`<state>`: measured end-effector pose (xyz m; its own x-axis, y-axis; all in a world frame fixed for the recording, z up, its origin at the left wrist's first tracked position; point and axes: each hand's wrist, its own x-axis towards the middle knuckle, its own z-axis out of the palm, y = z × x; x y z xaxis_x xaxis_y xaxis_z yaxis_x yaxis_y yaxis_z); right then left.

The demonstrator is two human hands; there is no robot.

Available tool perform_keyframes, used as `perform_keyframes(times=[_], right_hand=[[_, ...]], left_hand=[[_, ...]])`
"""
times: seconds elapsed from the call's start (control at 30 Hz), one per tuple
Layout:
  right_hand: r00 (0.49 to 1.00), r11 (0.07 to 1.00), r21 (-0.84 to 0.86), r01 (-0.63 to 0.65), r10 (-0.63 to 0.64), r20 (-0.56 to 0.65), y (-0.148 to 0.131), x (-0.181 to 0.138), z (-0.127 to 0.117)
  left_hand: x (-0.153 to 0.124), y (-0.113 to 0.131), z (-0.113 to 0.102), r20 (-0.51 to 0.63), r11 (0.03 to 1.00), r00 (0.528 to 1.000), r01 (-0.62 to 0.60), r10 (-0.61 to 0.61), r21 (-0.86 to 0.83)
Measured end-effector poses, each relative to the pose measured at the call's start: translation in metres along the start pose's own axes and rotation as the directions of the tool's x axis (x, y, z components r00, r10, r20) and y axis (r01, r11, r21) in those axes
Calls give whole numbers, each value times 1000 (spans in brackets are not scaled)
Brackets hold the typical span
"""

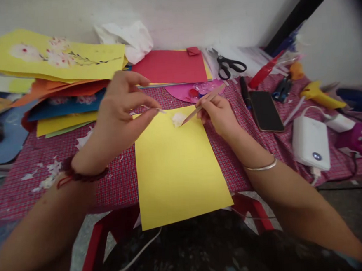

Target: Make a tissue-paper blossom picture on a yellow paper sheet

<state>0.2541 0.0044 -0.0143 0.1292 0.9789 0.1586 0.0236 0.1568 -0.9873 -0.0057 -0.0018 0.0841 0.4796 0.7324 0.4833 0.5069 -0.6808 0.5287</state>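
A yellow sheet of paper (180, 168) lies in front of me, its near edge jutting past the table edge. Close to its top sits a small white paper flower-like piece (178, 119). My right hand (216, 112) grips a slim pencil-like stick (194, 113), its tip touching or just beside the white piece. Above the sheet's upper left corner, my left hand (126, 106) pinches a tiny white scrap (161, 110) between thumb and forefinger. The scrap's exact kind is too small to tell.
Stacked coloured papers with a flower-decorated yellow card (70, 56) fill the back left. White paper scraps (51, 171) litter the checked cloth. Black-handled scissors (228, 64), a phone (266, 111), a white power bank (310, 141) and a yellow glue gun (322, 94) lie right.
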Motion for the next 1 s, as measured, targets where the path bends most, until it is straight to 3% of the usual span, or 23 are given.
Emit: perform_keyframes(times=[0.07,0.13,0.23,0.37,0.5,0.57,0.73,0.9,1.0], right_hand=[[998,1000,-1,1,-1,63,4,-1,3],[995,1000,3,4,-4,101,7,-2,4],[995,1000,0,25,-25,94,11,0,4],[998,997,-43,59,-58,11,11,2,0],[999,997,-68,41,-43,-32,10,4,-2],[999,996,-78,34,-37,-40,10,4,-2],[996,995,-93,26,-33,-78,6,3,-2],[981,989,-96,117,-130,-142,-7,-5,0],[980,975,-127,183,-191,-57,-11,-12,6]], left_hand=[[14,-8,19,134,986,986,117,-101,-117],[23,-21,38,240,923,937,310,-255,-229],[26,-46,56,296,798,871,482,-392,-362],[19,-70,58,459,702,794,585,-397,-405],[15,-72,56,625,755,716,585,-311,-294],[15,-66,61,621,813,733,523,-277,-256],[15,-56,89,418,866,849,443,-322,-232],[15,-54,100,335,874,871,441,-360,-206],[15,-51,99,331,873,869,444,-366,-201]])
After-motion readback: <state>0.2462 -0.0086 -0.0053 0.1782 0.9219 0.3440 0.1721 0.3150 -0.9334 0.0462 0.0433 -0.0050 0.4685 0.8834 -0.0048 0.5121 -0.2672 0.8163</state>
